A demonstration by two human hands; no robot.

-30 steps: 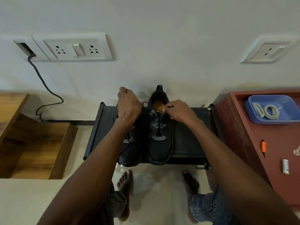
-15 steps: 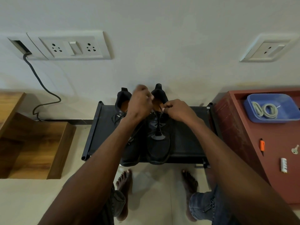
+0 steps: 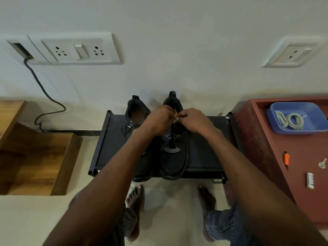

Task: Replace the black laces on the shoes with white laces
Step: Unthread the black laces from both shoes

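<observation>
Both hands (image 3: pixel 174 119) pinch the black lace (image 3: pixel 171 139) atop the right-hand shoe (image 3: pixel 174 157).

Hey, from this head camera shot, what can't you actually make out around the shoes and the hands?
All in the head view:
- Fingertips of the left hand and right hand: curled together, so the black lace grip is hidden.
- Right shoe upper eyelets: covered by both hands.
- Left shoe toe: behind the left forearm.
- White laces in the blue tray: ends too small to count.
</observation>
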